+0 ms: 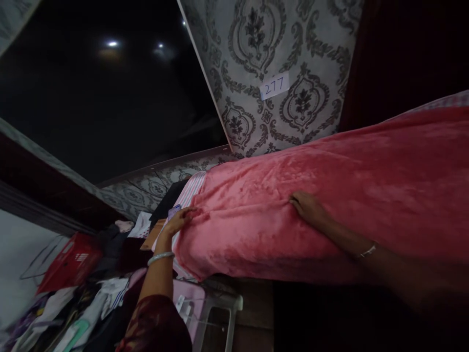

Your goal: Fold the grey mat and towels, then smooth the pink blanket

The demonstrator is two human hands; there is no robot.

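A plush pink-red blanket [249, 239] is spread over a bed. My left hand [179, 220] is at the blanket's left end, its fingers closed on the edge. Farther right, my right hand [308, 205] pinches the blanket's upper surface. A raised crease runs between the two hands. Beyond the blanket's left edge shows a striped sheet [192, 188]. A phone [174, 211] lies right beside my left hand, partly hidden by it.
Patterned wallpaper with a paper label [274, 86] reading 277 rises behind the bed. A dark glossy panel [110, 98] is at upper left. Below left are a red bag [71, 261], piled clothes [88, 313] and a pale plastic stool [220, 305].
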